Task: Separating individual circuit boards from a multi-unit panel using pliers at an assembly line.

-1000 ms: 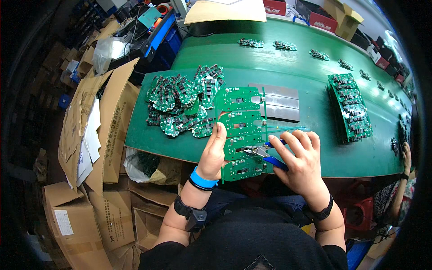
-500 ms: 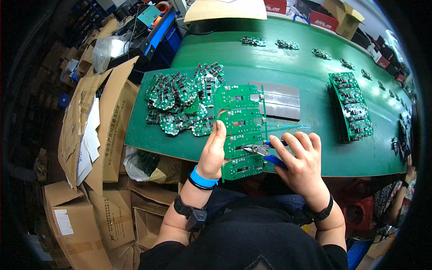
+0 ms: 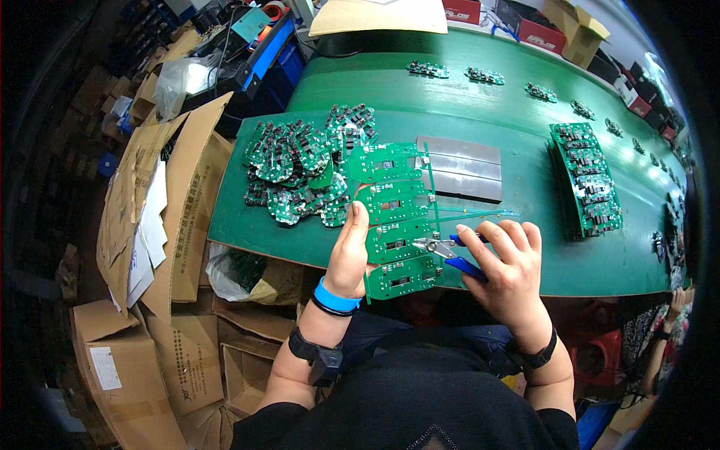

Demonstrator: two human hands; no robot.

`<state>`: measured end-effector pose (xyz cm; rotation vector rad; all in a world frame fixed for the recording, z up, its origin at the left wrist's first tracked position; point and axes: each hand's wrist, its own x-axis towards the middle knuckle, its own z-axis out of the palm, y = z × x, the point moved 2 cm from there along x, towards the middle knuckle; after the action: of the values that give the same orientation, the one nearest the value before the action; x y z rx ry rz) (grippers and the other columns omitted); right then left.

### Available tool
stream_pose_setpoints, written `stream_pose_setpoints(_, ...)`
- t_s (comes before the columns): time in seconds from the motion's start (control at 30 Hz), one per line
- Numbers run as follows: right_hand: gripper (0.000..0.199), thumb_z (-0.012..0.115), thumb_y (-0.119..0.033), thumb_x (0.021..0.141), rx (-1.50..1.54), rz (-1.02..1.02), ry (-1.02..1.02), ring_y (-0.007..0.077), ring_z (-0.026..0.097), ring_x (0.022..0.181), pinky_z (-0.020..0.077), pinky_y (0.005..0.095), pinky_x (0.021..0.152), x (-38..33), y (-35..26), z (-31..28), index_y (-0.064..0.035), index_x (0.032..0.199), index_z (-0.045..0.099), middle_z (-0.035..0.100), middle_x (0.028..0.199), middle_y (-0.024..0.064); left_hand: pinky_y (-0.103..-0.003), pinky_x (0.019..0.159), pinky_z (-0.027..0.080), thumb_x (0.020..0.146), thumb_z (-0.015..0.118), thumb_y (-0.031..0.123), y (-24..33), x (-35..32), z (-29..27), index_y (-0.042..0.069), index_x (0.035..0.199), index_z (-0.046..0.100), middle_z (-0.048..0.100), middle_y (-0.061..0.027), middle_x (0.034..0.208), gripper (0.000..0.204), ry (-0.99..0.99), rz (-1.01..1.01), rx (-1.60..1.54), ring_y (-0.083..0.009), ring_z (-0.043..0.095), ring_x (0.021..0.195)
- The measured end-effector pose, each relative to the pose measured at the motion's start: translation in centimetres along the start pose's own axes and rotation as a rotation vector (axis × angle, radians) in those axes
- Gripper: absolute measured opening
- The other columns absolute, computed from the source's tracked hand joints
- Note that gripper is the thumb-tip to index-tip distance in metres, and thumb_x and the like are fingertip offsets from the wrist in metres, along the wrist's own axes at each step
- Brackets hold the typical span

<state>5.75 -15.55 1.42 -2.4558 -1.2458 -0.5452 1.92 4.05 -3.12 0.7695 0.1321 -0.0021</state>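
My left hand point(image 3: 349, 251) grips a green circuit board panel point(image 3: 382, 193) by its left edge and holds it above the table. Several joined boards with dark slots make up the panel, and a narrow strip runs along its right side. Closed round the blue handles of a pair of cutting pliers point(image 3: 466, 268) is my right hand point(image 3: 510, 274). The pliers' metal jaws lie over the panel's right side, near the third board down; whether they touch it I cannot tell. Behind the panel is a grey ridged block point(image 3: 469, 172), and thin green strips point(image 3: 480, 215) lie just to its near side.
Loose circuit boards point(image 3: 292, 154) form a heap left of the panel. A stack of populated panels point(image 3: 589, 180) stands at the right. Small boards point(image 3: 485, 76) sit in a row on the green surface beyond. Cardboard boxes point(image 3: 180, 367) crowd the left, and another person's hand point(image 3: 679, 300) shows far right.
The panel has tilted, its far end swinging a little left. My right hand and the pliers have drawn slightly right. Small boards at the back appear slightly farther right.
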Motion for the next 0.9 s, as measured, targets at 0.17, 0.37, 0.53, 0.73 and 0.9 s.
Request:
stream_pose_setpoints(0.17, 0.064, 0.074, -0.02, 0.049, -0.013, -0.015, -0.034, 0.0211, 0.05, 0.09, 0.0342, 0.0393, 0.08, 0.29, -0.38, 0.42, -0.0129, 0.111, 0.057, 0.053, 0.098, 0.0025, -0.038, 0.084, 0.052, 0.099, 0.023, 0.037, -0.22, 0.12, 0.09, 0.011, 0.136, 0.026, 0.045, -0.0121, 0.126, 0.045, 0.016, 0.0, 0.026, -0.024, 0.054, 0.109)
stream_pose_setpoints(0.37, 0.063, 0.074, -0.02, 0.05, -0.021, -0.025, -0.038, 0.0212, 0.049, 0.091, 0.0338, 0.0394, 0.081, 0.25, -0.51, 0.3, -0.013, 0.111, 0.057, 0.052, 0.099, 0.0023, -0.037, 0.084, 0.053, 0.099, 0.023, 0.037, -0.11, 0.05, 0.44, 0.013, 0.137, 0.024, 0.045, -0.0116, 0.127, 0.045, -0.011, -0.02, 0.018, -0.0231, 0.054, 0.109)
stream_pose_setpoints(0.53, 0.062, 0.074, -0.02, 0.051, -0.028, -0.028, -0.034, 0.0202, 0.049, 0.089, 0.0336, 0.0383, 0.078, 0.26, -0.58, 0.29, -0.0129, 0.11, 0.057, 0.052, 0.097, 0.0023, -0.037, 0.083, 0.053, 0.099, 0.023, 0.038, -0.17, -0.03, 0.48, 0.013, 0.136, 0.025, 0.046, -0.0112, 0.126, 0.046, -0.005, -0.009, 0.015, -0.0225, 0.055, 0.108)
stream_pose_setpoints(0.73, 0.059, 0.073, -0.019, 0.05, -0.022, -0.04, -0.037, 0.0195, 0.049, 0.084, 0.0339, 0.0369, 0.074, -0.14, -0.45, 0.74, -0.0125, 0.107, 0.058, 0.052, 0.094, 0.002, -0.035, 0.084, 0.052, 0.099, 0.023, 0.038, -0.17, -0.05, 0.35, 0.012, 0.135, 0.028, 0.047, -0.0108, 0.125, 0.045, -0.002, -0.01, 0.054, -0.0214, 0.055, 0.108)
stream_pose_setpoints(0.9, 0.059, 0.073, -0.019, 0.049, -0.003, -0.016, -0.006, 0.0199, 0.05, 0.083, 0.0343, 0.0369, 0.074, 0.05, -0.41, 0.63, -0.0123, 0.106, 0.059, 0.053, 0.094, 0.0023, -0.035, 0.084, 0.052, 0.099, 0.023, 0.037, 0.02, -0.11, 0.51, 0.012, 0.135, 0.027, 0.048, -0.0109, 0.124, 0.044, -0.023, -0.005, 0.038, -0.0217, 0.054, 0.109)
